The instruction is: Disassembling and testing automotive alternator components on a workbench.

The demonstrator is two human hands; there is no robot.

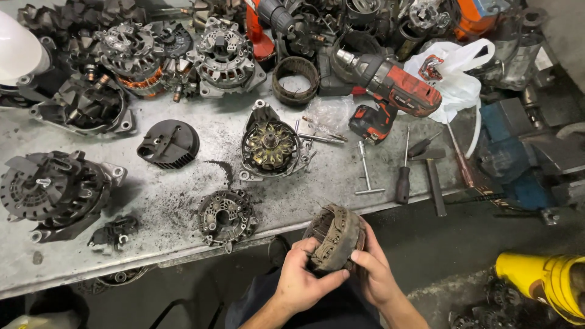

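A repair workshop: the grimy metal surface (183, 201) carries dismantled alternators (55, 192) (greasy, dusty), a red cordless drill (390, 91), screwdrivers (403, 176), and a blue bench vise (518, 164).

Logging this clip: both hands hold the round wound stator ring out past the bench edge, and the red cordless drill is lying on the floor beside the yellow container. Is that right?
Not quite. The left hand and right hand do hold the stator ring past the bench edge, but the head view shows the red cordless drill lying on the bench top, not on the floor by the yellow container.
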